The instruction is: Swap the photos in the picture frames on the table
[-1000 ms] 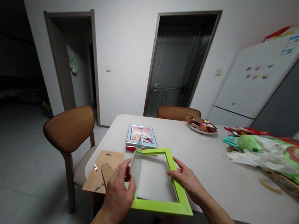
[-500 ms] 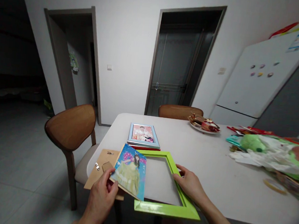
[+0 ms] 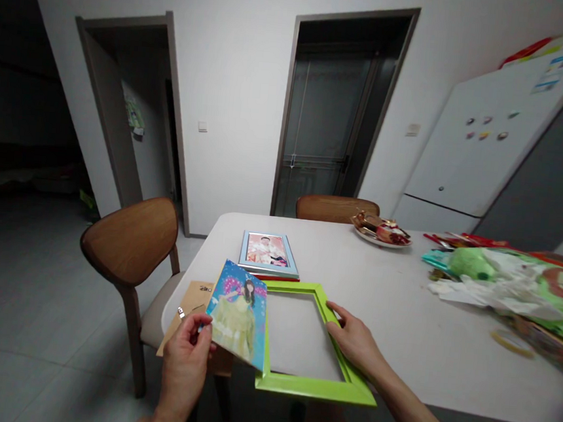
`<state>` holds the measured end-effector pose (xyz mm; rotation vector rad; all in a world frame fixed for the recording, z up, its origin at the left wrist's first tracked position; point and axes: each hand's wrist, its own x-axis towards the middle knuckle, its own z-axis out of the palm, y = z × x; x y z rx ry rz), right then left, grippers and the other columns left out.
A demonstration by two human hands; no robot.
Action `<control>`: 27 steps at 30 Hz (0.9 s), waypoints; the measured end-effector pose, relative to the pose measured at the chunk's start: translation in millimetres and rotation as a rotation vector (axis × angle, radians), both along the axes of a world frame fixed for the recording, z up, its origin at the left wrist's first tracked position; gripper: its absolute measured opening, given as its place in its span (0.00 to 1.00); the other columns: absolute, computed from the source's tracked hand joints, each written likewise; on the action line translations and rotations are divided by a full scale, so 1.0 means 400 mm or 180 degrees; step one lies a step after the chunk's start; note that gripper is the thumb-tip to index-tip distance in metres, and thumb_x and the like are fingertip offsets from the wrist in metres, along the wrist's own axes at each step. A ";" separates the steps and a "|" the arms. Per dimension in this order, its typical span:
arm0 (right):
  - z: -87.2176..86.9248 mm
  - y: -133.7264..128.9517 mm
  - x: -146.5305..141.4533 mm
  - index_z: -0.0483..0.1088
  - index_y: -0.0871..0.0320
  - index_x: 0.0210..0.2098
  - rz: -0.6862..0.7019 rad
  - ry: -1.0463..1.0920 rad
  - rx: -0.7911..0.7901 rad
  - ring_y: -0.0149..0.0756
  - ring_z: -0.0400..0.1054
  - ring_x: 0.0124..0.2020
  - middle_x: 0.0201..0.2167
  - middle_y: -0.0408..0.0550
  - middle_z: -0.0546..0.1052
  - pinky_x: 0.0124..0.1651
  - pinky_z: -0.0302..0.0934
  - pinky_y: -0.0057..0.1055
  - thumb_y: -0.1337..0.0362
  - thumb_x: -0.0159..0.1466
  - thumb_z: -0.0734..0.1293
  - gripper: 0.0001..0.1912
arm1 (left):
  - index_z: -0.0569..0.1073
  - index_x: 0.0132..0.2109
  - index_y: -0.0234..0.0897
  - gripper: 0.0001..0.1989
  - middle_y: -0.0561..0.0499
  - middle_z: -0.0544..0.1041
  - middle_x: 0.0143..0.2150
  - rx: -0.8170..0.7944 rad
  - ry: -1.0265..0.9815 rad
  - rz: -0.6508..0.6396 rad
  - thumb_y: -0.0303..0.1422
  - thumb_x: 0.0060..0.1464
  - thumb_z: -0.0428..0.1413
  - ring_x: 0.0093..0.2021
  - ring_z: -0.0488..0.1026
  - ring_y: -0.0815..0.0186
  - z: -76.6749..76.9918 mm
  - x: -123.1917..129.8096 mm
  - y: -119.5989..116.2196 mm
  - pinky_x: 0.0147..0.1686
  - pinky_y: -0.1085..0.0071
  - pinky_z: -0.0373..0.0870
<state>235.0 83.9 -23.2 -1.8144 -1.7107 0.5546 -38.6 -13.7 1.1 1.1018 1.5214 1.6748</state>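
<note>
My left hand (image 3: 189,354) pinches the left edge of a photo (image 3: 238,319) showing a figure in a yellow-green dress on blue. The photo is tilted, and its right side overlaps the left bar of a green picture frame (image 3: 315,388). My right hand (image 3: 356,341) grips the frame's right bar, thumb toward the opening. Through the opening the white tabletop shows. Beneath the photo and my left hand lies a brown backing board (image 3: 189,300) with metal clips, partly hidden. The frame's near edge juts past the table edge.
Beyond the green frame lies a light blue framed picture (image 3: 269,250) on something red. A plate of items (image 3: 383,232) stands at the table's far side. A green plush toy (image 3: 471,264), white wrapping and a tape roll (image 3: 512,344) lie right. Wooden chairs (image 3: 133,244) flank the table (image 3: 402,294).
My left hand has raised the photo and shifted it slightly left, turning its face more toward me. The frame remains in my right hand, nearly in place.
</note>
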 end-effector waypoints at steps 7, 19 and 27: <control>-0.006 -0.001 -0.005 0.60 0.64 0.52 0.0095 -0.0146 -0.0016 0.32 0.63 0.24 0.25 0.45 0.71 0.30 0.54 0.26 0.66 0.52 0.56 0.27 | 0.64 0.32 0.37 0.13 0.60 0.65 0.17 -0.0206 -0.0281 -0.0035 0.41 0.40 0.53 0.17 0.65 0.70 -0.062 0.001 0.002 0.17 0.76 0.63; -0.004 -0.014 -0.012 0.62 0.63 0.50 0.0205 -0.0913 0.0108 0.38 0.65 0.37 0.39 0.54 0.72 0.42 0.55 0.31 0.65 0.53 0.57 0.24 | 0.65 0.43 0.40 0.14 0.55 0.70 0.25 -0.1074 0.2636 -0.0073 0.34 0.48 0.47 0.28 0.71 0.63 -0.047 -0.050 -0.032 0.25 0.71 0.62; 0.023 -0.044 -0.108 0.63 0.64 0.48 0.0910 -0.0002 0.0195 0.33 0.66 0.28 0.31 0.49 0.73 0.36 0.58 0.30 0.64 0.54 0.56 0.23 | 0.61 0.52 0.35 0.26 0.42 0.61 0.55 0.0166 0.3474 -0.0956 0.24 0.42 0.47 0.55 0.56 0.56 -0.060 0.031 -0.025 0.52 0.55 0.55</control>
